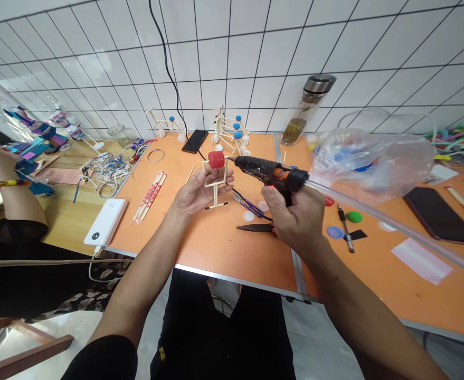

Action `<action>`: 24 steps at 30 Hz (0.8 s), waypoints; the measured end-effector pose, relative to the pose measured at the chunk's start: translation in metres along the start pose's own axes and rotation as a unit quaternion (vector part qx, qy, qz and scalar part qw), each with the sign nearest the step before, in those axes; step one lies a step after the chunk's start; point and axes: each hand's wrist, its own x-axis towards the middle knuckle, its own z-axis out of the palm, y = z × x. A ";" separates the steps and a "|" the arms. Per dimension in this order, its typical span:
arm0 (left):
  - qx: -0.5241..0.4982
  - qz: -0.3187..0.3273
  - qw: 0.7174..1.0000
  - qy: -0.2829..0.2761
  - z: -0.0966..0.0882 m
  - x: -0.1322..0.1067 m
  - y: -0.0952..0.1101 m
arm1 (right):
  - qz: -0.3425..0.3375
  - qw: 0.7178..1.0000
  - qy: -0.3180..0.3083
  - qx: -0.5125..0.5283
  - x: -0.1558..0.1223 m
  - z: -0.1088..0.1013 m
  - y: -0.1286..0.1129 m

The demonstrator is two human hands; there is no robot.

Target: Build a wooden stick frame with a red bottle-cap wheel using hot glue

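Observation:
My left hand grips a small frame of wooden sticks, its fingers behind the sticks. A red bottle cap sits between the frame's two upper prongs. In my right hand is a black hot glue gun, a clear glue stick trailing from its back end. The gun's nozzle points left and meets or nearly meets the top of the right prong, beside the cap. Below the hands lie purple-handled scissors and dark-jawed pliers, whose handles are partly hidden by my right hand.
Stick models with blue caps stand by the tiled wall, near a phone and a glass bottle. Wrapped chopsticks and a white power bank lie left; a plastic bag and another phone right. A co-worker's arm shows at left.

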 end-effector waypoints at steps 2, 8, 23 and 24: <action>0.004 0.005 1.000 -0.014 0.000 0.000 0.000 | 0.000 1.000 -0.004 0.000 0.000 0.000 -0.001; 0.001 -0.003 1.000 0.004 0.001 -0.001 0.001 | 0.018 0.999 -0.012 -0.031 -0.002 -0.001 0.000; 0.006 0.004 1.000 -0.013 0.000 0.000 0.000 | 0.011 0.999 -0.015 -0.036 -0.003 -0.001 0.000; 0.007 0.002 1.000 -0.010 0.000 0.000 0.000 | 0.014 0.999 -0.018 -0.038 -0.003 -0.001 0.000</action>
